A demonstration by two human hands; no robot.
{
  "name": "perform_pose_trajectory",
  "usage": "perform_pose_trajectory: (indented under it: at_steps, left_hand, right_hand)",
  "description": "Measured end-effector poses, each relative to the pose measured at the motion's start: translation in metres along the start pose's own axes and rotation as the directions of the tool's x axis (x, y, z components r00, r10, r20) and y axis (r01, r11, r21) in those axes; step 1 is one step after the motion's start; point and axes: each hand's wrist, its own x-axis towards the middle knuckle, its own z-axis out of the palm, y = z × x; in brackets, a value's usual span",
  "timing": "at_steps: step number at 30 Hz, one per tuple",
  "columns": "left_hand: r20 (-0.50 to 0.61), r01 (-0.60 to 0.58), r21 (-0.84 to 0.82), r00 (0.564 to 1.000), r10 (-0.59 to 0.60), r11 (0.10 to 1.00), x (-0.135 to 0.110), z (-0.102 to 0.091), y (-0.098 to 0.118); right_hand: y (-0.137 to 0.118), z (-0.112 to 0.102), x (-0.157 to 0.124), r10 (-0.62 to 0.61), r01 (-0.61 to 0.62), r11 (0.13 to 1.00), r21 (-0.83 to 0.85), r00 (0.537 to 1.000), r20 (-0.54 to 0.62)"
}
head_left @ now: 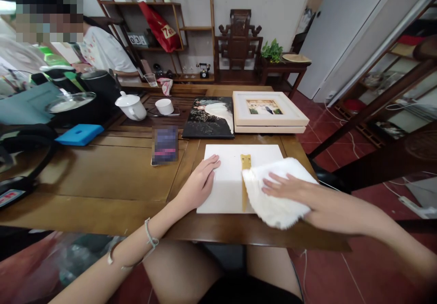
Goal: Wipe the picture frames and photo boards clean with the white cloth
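A white flat panel (227, 190) lies on the wooden table in front of me, with a gold-coloured strip (245, 159) running down its middle. It resembles the back of a picture frame with its stand. My left hand (201, 179) rests on the panel's left edge, fingers stretched out and close together. Over the panel's right part spreads a fluffy white cloth (273, 204), covering some of the strip and hanging past the panel's right side. My right hand (285, 188) lies flat on top of the cloth, fingers extended.
Behind the panel lie a dark photo panel (213, 117) and stacked picture frames (269, 108). Further left are a phone-like object (164, 145), a white cup (164, 107), a lidded cup (130, 106), a blue block (79, 134) and headphones (25, 154). Another person (105, 51) sits at the far left.
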Motion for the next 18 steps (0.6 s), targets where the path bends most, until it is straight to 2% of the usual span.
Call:
perform_pose_trajectory:
  at_steps: [2,5,8,11,14,16,18]
  left_hand:
    - [-0.006,-0.011,-0.004,1.0,0.011,1.0,0.0,0.0,-0.001]
    - [-0.01,-0.016,-0.004,1.0,0.016,1.0,0.0,0.0,-0.001]
    - [0.0,0.001,0.008,1.0,-0.001,1.0,0.0,0.0,0.0]
    - [0.011,0.012,0.011,1.0,-0.012,1.0,0.0,-0.001,0.001]
    - [0.016,0.013,0.007,1.0,-0.013,1.0,0.0,-0.001,0.002]
    - [0.014,0.014,0.006,1.0,-0.014,1.0,0.001,-0.001,0.002]
    - [0.009,0.012,0.005,1.0,-0.012,1.0,0.001,-0.001,0.002]
  right_hand:
    - [0.025,-0.004,0.024,0.005,-0.003,1.0,0.026,0.998,-0.06]
    - [0.054,-0.008,0.06,0.072,-0.077,0.997,-0.015,0.972,-0.224]
    - [0.06,-0.008,0.081,0.138,-0.179,0.98,-0.092,0.929,-0.343]
    - [0.036,0.004,0.074,0.166,-0.235,0.957,-0.168,0.924,-0.346]
    - [-0.009,0.034,0.042,0.206,-0.288,0.924,-0.252,0.929,-0.306]
    - [-0.039,0.056,0.016,0.153,-0.246,0.917,-0.315,0.944,-0.292]
    - [-0.059,0.068,-0.001,0.082,-0.164,0.93,-0.328,0.964,-0.252]
